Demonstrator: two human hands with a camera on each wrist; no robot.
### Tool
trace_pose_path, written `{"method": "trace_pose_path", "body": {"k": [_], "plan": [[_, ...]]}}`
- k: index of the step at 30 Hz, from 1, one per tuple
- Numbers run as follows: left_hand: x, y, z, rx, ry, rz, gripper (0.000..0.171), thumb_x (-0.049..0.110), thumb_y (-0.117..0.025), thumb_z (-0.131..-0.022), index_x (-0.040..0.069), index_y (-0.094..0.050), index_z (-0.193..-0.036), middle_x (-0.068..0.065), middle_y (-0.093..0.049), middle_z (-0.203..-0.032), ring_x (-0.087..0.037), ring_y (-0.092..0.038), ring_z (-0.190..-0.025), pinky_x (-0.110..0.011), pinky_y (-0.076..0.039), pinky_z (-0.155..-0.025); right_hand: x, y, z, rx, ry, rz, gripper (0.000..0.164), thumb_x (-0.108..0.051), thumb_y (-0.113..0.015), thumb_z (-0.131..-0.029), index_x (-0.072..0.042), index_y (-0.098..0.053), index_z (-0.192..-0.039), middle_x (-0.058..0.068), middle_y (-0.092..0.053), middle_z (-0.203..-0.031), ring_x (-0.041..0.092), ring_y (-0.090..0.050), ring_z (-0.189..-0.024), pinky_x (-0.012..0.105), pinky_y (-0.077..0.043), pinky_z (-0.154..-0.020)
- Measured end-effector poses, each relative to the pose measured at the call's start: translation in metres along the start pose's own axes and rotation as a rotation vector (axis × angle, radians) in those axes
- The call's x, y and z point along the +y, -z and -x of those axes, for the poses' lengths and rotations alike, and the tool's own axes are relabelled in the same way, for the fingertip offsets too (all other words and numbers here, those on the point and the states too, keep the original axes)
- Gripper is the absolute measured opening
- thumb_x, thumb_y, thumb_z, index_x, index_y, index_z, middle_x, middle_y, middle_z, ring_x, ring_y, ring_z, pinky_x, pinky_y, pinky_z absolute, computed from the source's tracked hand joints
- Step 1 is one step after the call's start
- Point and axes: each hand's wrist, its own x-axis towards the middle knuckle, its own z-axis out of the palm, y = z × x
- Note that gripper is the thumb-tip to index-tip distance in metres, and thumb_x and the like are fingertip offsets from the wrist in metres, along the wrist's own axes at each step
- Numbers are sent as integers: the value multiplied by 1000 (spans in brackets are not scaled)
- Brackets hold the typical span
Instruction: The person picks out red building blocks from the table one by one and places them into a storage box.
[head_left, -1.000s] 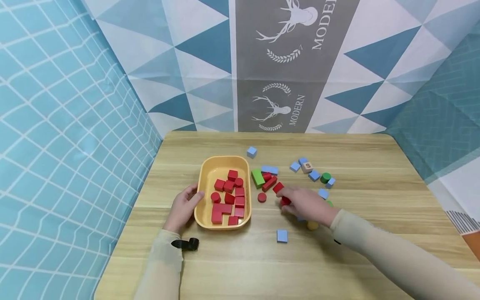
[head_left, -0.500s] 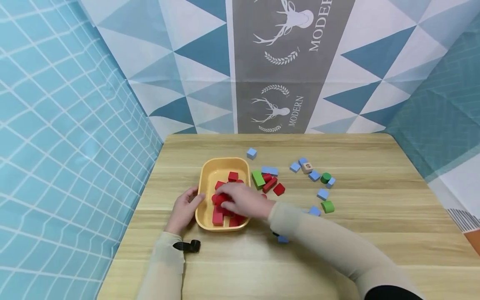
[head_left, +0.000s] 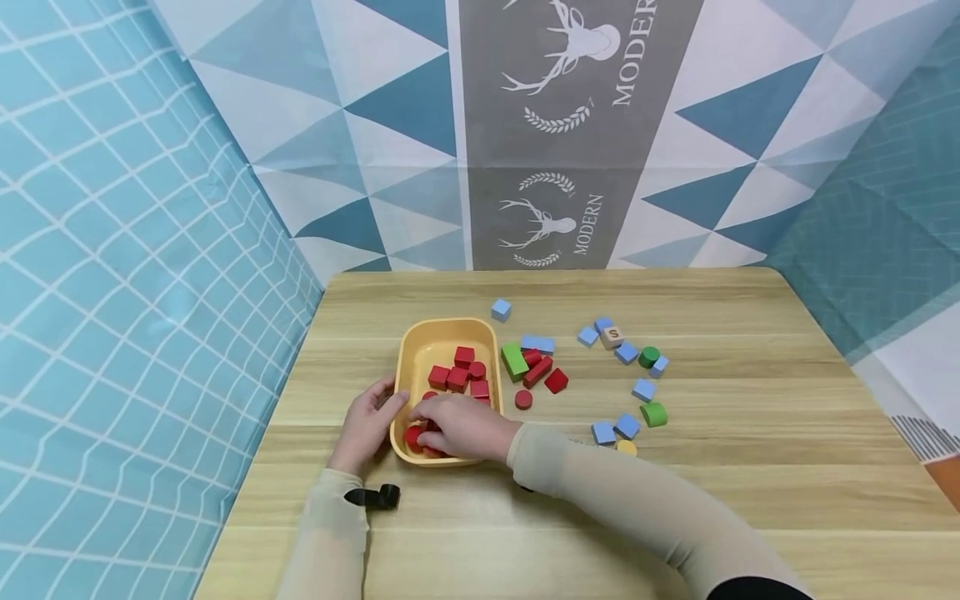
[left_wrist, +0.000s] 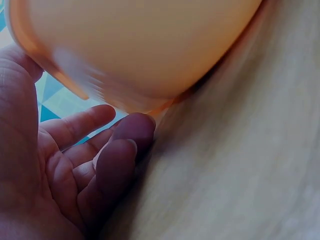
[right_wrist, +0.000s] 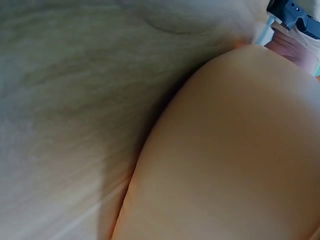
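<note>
A yellow tray (head_left: 407, 350) with several red blocks (head_left: 457, 379) inside stands on the wooden table. At its left side, my left hand (head_left: 366, 425) holds the wall, thumb over the rim and fingers outside; the left wrist view shows these fingers (left_wrist: 105, 155) bent close under the tray wall (left_wrist: 150, 40). My right hand (head_left: 468, 425) is inside the tray's front part, with a rounded red block (head_left: 415, 437) between thumb and fingers near the front left corner. It hides some blocks below. The right wrist view shows only the tray's outer wall (right_wrist: 225, 140), the table and part of the left hand.
Right of the tray lie a green block (head_left: 514, 362), a long red block (head_left: 537, 372), a red disc (head_left: 523, 399) and a red cube (head_left: 557, 381). Farther right are several blue blocks (head_left: 627, 426), a lettered cube (head_left: 612, 336), a green arch (head_left: 654, 414) and a yellow piece (head_left: 626, 447).
My right hand has carried a red piece from the loose blocks leftward into the tray, then moved toward its front left corner. My left hand has stayed on the tray's side.
</note>
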Motion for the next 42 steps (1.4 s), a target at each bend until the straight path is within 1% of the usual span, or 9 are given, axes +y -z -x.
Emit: {"method": "trace_pose_path", "body": {"k": [7, 12, 21, 22, 27, 29, 32, 38, 42], "plan": [[-2, 1, 0, -2, -8, 26, 49, 24, -63, -98, -1, -51, -139, -17, -57, -132, -18, -56, -113, -24, -55, -83, -2, 0, 1, 6, 2, 18, 18, -31, -69, -94, -19, -73, -107, -12, -65, -92, 0, -52, -82, 20, -52, -77], [-2, 1, 0, -4, 5, 46, 50, 24, -63, -98, -2, -50, -139, -18, -56, -133, -19, -55, -113, -26, -56, -82, -1, 1, 1, 3, -11, 3, 17, -32, -70, -94, -20, -74, -105, -14, -64, -90, -1, -51, -79, 18, -51, -75], [-1, 0, 0, -12, -14, 56, 50, 25, -63, -98, -2, -50, -139, -19, -56, -133, -20, -55, -113, -26, -56, -82, 0, 0, 1, 19, -12, 0, 15, -32, -69, -94, -21, -74, -103, -16, -62, -88, -3, -50, -77, 17, -51, -73], [3, 0, 2, -14, -12, 50, 50, 24, -63, -99, -3, -50, -139, -20, -55, -133, -21, -55, -114, -27, -56, -83, 0, 0, 1, 23, -13, 1, 15, -32, -69, -94, -22, -74, -103, -16, -62, -89, -3, -49, -78, 17, -51, -74], [3, 1, 3, -6, -2, 9, 52, 26, -62, -99, -1, -49, -141, -18, -54, -135, -19, -54, -115, -26, -55, -85, -1, 0, 3, 54, -13, 15, 14, -31, -67, -95, -22, -74, -103, -16, -62, -91, -4, -49, -80, 18, -52, -77], [-1, 2, 2, -1, 0, 11, 52, 26, -63, -98, 0, -49, -141, -17, -55, -135, -18, -54, -115, -25, -55, -84, -1, 0, 4, 65, -16, 19, 14, -31, -66, -95, -22, -73, -103, -15, -63, -92, -4, -50, -82, 19, -52, -79], [-2, 1, 2, -5, -6, 33, 51, 25, -63, -99, -1, -50, -140, -18, -55, -134, -19, -54, -114, -22, -55, -83, 0, -1, 5, 88, -17, 14, 14, -31, -66, -96, -22, -73, -103, -14, -64, -94, -3, -52, -86, 19, -53, -82], [-1, 0, 2, -1, -6, 45, 50, 24, -63, -98, -1, -50, -140, -17, -56, -134, -19, -54, -115, -20, -54, -82, 3, 1, 7, 176, 5, -68, 11, -28, -67, -95, -20, -73, -100, -15, -64, -92, -7, -51, -82, 14, -51, -79], [1, -2, 1, -8, 14, 57, 52, 26, -63, -98, 0, -49, -141, -17, -55, -135, -20, -54, -115, -26, -55, -85, 11, 14, 16, 234, 9, -102, 13, -26, -69, -93, -18, -73, -102, -14, -64, -94, -5, -52, -84, 17, -52, -80]]}}
